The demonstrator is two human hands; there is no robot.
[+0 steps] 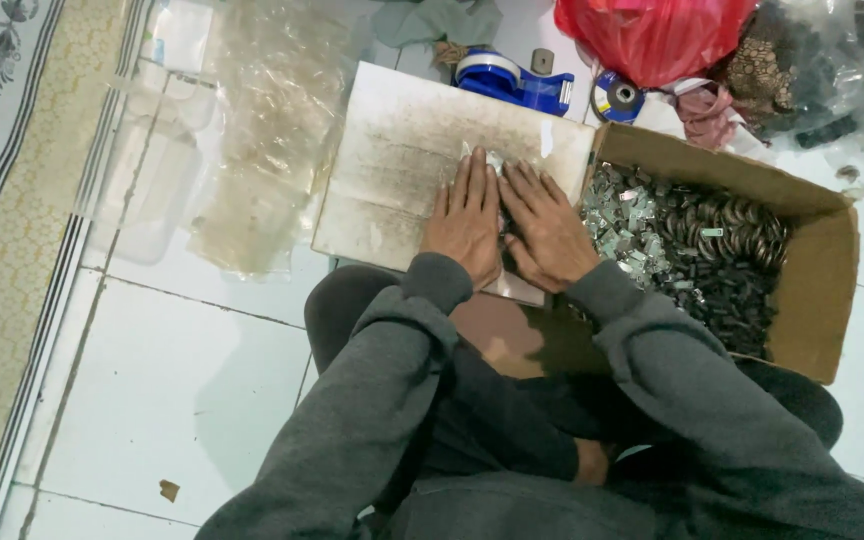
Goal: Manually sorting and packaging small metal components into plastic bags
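Both of my hands lie flat, side by side, on a worn white board (pixel 392 160) that rests on the tiled floor. My left hand (pixel 466 218) and my right hand (pixel 544 228) press down with fingers together on a small clear plastic packet (pixel 490 160), of which only the top edge shows past my fingertips. Whatever else is under my palms is hidden. I wear grey sleeves and sit with my knees just below the board.
A cardboard box (pixel 820 270) right of the board holds several small metal pieces and dark rings. A blue tape dispenser (pixel 510 82) and a red plastic bag (pixel 652 35) lie behind. Clear plastic bags (pixel 262 140) and a patterned rug (pixel 2 200) are at left.
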